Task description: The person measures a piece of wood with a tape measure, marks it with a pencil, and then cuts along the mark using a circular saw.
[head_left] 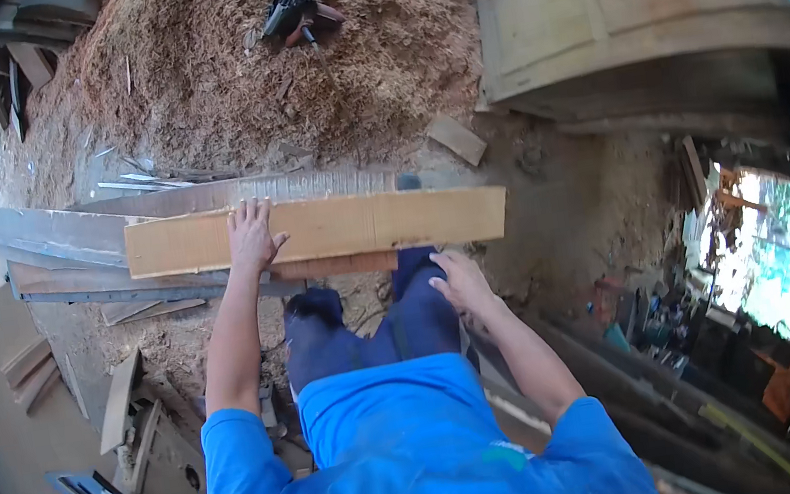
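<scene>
A long pale wooden plank point(361, 223) lies crosswise in front of me, on top of darker boards point(61, 238). My left hand point(252, 235) rests flat on the plank's left part, fingers spread. Below the plank's right half, my right hand point(461, 283) hangs loose by my thigh, fingers slightly curled, holding nothing. My blue shirt and dark trousers fill the lower middle of the view.
A large sawdust heap point(240, 77) rises behind the plank, with a dark power tool point(297, 13) on top. A small wood offcut point(458, 139) lies right of the heap. Pale wooden panels point(623, 3) stand at the upper right. Scrap boards point(124, 401) lie at the lower left.
</scene>
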{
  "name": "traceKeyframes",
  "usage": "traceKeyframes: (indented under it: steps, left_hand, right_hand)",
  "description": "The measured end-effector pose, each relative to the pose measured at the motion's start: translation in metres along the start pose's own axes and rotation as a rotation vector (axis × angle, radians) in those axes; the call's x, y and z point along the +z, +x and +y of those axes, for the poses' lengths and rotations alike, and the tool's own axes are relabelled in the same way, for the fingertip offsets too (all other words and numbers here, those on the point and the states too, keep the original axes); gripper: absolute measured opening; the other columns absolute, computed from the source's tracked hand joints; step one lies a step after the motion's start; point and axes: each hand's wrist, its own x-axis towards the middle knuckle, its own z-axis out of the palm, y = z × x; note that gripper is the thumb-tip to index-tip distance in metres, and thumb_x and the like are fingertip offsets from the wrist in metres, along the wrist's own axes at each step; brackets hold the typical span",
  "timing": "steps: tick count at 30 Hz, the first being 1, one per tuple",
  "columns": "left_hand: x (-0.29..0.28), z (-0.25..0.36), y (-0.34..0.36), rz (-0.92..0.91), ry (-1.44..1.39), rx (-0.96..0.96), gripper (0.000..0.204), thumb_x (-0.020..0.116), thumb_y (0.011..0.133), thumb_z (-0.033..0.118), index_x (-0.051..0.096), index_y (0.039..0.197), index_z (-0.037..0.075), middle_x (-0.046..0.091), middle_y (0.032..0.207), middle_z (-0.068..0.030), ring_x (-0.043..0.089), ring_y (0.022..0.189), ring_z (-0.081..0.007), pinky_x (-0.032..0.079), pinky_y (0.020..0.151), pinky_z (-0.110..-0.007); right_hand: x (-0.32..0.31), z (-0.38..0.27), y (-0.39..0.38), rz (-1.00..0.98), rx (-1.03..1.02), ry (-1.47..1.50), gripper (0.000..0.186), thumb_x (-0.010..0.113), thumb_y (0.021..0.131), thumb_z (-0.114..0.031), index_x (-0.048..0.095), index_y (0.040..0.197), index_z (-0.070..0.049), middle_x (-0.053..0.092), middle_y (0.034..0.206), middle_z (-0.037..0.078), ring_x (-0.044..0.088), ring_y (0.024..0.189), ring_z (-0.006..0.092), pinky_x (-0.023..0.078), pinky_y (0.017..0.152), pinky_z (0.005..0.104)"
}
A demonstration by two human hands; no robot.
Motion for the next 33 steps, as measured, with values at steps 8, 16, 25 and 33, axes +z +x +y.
traceKeyframes:
  steps: [8, 16, 25, 33]
  left_hand:
    - [0.060, -0.006, 0.048, 0.035, -0.055, -0.120, 0.062, 0.062, 0.083, 0.067, 0.068, 0.099, 0.007, 0.061, 0.106, -0.0108, 0.052, 0.113, -0.0304, 0.033, 0.107, -0.052]
    - [0.084, -0.015, 0.053, 0.199, -0.044, -0.044, 0.059, 0.065, 0.077, 0.070, 0.065, 0.085, 0.011, 0.058, 0.094, -0.0081, 0.056, 0.101, -0.0277, 0.033, 0.106, -0.049]
    - [0.081, -0.020, 0.050, 0.229, -0.145, -0.086, 0.056, 0.057, 0.085, 0.069, 0.061, 0.078, 0.014, 0.054, 0.082, -0.0025, 0.056, 0.092, -0.0201, 0.035, 0.102, -0.044]
    - [0.088, -0.022, 0.050, 0.289, -0.163, -0.070, 0.055, 0.051, 0.089, 0.067, 0.056, 0.076, 0.014, 0.050, 0.081, -0.0022, 0.054, 0.088, -0.0202, 0.035, 0.101, -0.043]
  right_hand:
    - [-0.042, -0.025, 0.324, 0.269, -0.502, -0.117, 0.048, 0.075, 0.080, -0.017, 0.061, 0.123, -0.002, 0.060, 0.121, 0.019, 0.057, 0.116, 0.0365, 0.048, 0.098, 0.0459]
    - [-0.032, -0.141, 0.595, 0.058, -0.843, -0.867, 0.021, 0.066, 0.084, -0.025, 0.079, 0.083, -0.008, 0.071, 0.092, 0.012, 0.065, 0.100, 0.0296, 0.051, 0.080, 0.0412]
    - [0.046, -0.082, 0.734, -0.027, -0.568, -1.257, 0.023, 0.057, 0.090, -0.016, 0.077, 0.097, -0.006, 0.067, 0.109, 0.013, 0.068, 0.094, 0.0276, 0.055, 0.076, 0.0397]
    - [0.013, -0.100, 0.736, 0.340, -0.818, -1.364, 0.017, 0.053, 0.093, -0.018, 0.068, 0.098, -0.010, 0.060, 0.098, 0.006, 0.063, 0.091, 0.0227, 0.050, 0.074, 0.0370]
